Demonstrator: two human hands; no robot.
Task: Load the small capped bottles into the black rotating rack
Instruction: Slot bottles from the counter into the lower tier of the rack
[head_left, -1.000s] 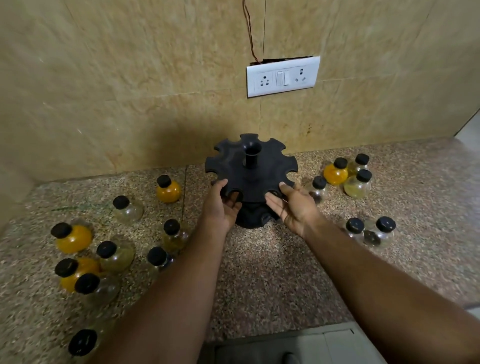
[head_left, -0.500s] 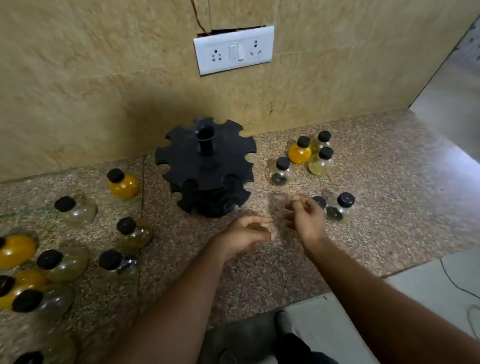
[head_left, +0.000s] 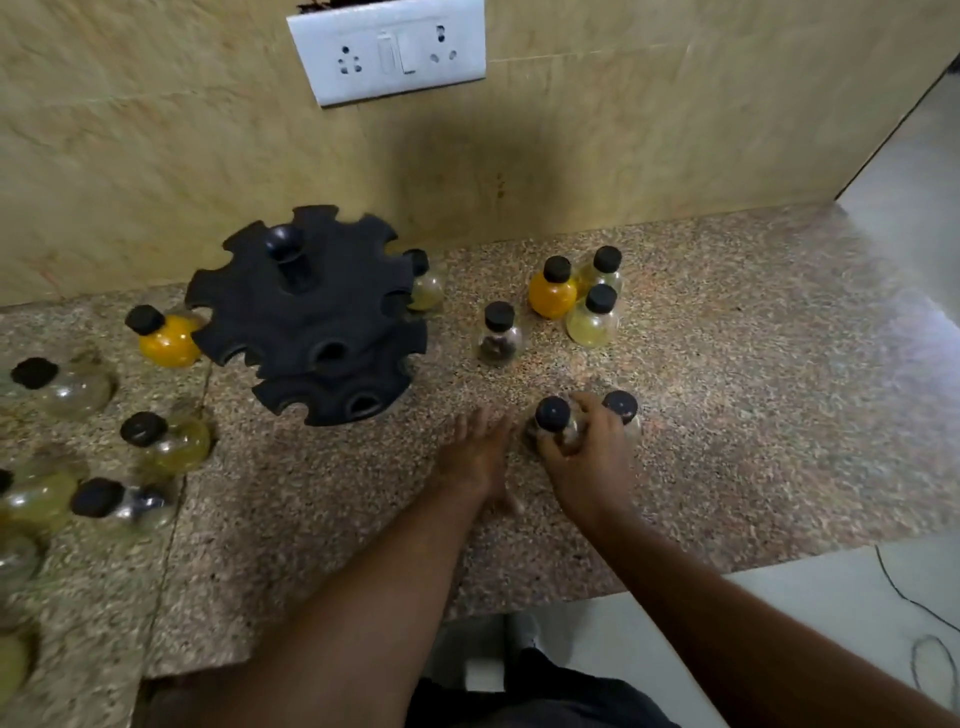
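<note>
The black rotating rack (head_left: 311, 317) stands on the speckled counter near the wall, its slots holding nothing. My right hand (head_left: 584, 467) is wrapped around a clear black-capped bottle (head_left: 553, 415) to the rack's right; a second clear bottle (head_left: 621, 408) stands just behind my fingers. My left hand (head_left: 472, 460) lies flat on the counter beside it, fingers apart, holding nothing. Further back stand an orange bottle (head_left: 552, 293), two pale yellow bottles (head_left: 595, 317) and a clear bottle with dark contents (head_left: 498, 335). One bottle (head_left: 426, 283) sits behind the rack.
Several more capped bottles stand left of the rack, among them an orange one (head_left: 166, 338) and a yellowish one (head_left: 171, 441). A white socket plate (head_left: 389, 49) is on the tiled wall. The counter's front edge (head_left: 675, 584) runs close below my arms, floor beyond.
Both hands left the rack and moved right and toward me. My right hand has closed around the clear bottle; my left hand has settled on the counter. The view has swung right.
</note>
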